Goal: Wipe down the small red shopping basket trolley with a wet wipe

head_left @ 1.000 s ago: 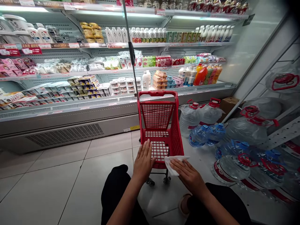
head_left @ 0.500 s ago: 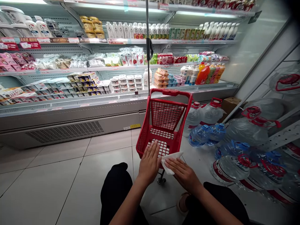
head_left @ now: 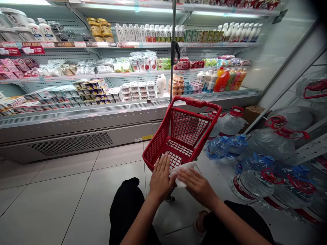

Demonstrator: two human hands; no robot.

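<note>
A small red plastic shopping cart [head_left: 157, 143] stands in front of me, its basket tilted and turned slightly. My left hand [head_left: 159, 178] lies with fingers stretched out at the basket's near edge and holds nothing visible. Just right of it, my right hand [head_left: 198, 187] presses a thin white wipe [head_left: 181, 184] against the same near edge. The fingers of that hand are extended over the wipe and blurred by motion. Parts of the wipe and of the cart's near rim are hidden under the hands.
A refrigerated display case [head_left: 127, 131] with dairy goods and drinks spans the back. Big water bottles [head_left: 251, 183] with red handles and blue-tinted bottles [head_left: 218, 147] crowd the floor at right. A thin upright pole [head_left: 173, 20] rises behind the cart.
The cart has turned, its handle and pole swinging right and its near end shifting left. My right hand has moved slightly left with the wipe; my left hand stays at the edge.
</note>
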